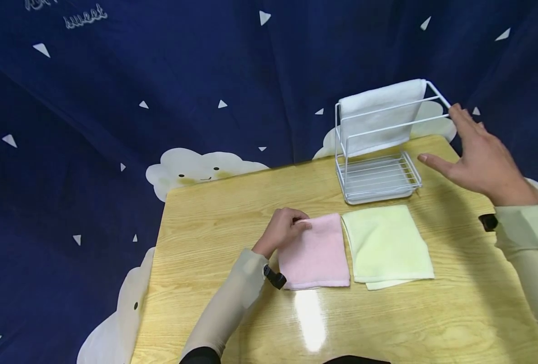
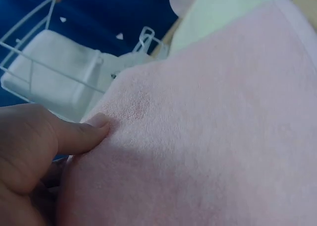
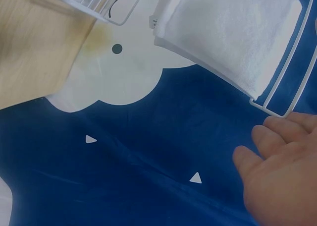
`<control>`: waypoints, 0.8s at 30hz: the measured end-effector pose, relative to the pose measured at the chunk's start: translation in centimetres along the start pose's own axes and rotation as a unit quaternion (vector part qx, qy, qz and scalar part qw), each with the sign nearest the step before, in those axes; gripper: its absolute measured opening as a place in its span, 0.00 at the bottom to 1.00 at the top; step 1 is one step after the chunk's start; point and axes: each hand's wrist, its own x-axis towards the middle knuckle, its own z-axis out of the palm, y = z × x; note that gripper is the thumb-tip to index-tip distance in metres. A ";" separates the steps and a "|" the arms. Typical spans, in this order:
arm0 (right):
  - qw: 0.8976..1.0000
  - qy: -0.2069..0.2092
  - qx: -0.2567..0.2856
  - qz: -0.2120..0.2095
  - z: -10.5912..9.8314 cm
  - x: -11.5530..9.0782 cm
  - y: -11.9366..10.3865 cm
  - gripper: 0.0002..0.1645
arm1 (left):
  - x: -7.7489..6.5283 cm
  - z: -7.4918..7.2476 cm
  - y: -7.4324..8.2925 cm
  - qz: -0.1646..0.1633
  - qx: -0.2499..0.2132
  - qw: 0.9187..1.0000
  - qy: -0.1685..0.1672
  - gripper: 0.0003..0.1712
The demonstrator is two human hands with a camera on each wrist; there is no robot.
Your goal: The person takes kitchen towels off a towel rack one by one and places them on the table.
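Note:
My left hand (image 1: 283,231) pinches the far left corner of a folded pink towel (image 1: 316,253) on the table. In the left wrist view the thumb (image 2: 81,134) presses on top of the cloth, with the other fingers partly hidden beneath it. My right hand (image 1: 485,151) is raised at the right end of a white wire rack (image 1: 398,124), fingers extended and fingertips right at its top corner. A folded white towel (image 1: 378,121) hangs over the rack's rear bar. In the right wrist view the fingers (image 3: 270,141) lie close to the rack's end.
A folded light yellow towel (image 1: 389,247) lies just right of the pink one, in front of the rack's slatted base tray (image 1: 378,182). The wooden table (image 1: 214,222) ends at a dark blue curtain (image 1: 214,65) with clouds and white triangles.

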 end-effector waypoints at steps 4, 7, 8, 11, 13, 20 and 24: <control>1.000 0.001 -0.002 0.001 0.1 0.0 0.0 0.64 | 0.8 0.4 -0.7 -0.004 0.002 1.000 -0.012 0.08; 1.000 0.001 -0.005 0.004 0.1 0.0 0.0 0.64 | 1.2 0.7 -1.1 -0.011 -0.007 1.000 -0.019 0.07; 1.000 0.001 -0.005 0.004 0.1 0.0 0.0 0.65 | 1.3 0.8 -1.3 -0.015 -0.010 1.000 -0.021 0.07; 1.000 0.000 -0.008 0.007 0.0 0.0 0.0 0.65 | 1.7 1.1 -1.8 -0.033 -0.017 0.999 -0.026 0.07; 1.000 0.001 -0.009 0.006 0.0 0.1 0.0 0.65 | 1.9 1.3 -2.1 -0.045 -0.023 0.998 -0.030 0.07; 1.000 0.000 -0.007 0.010 0.0 0.0 0.0 0.64 | 2.7 1.8 -3.1 -0.054 -0.033 0.997 -0.049 0.06; 1.000 0.001 -0.006 0.007 0.0 0.1 0.1 0.64 | 3.1 2.0 -3.5 -0.046 -0.023 0.997 -0.054 0.06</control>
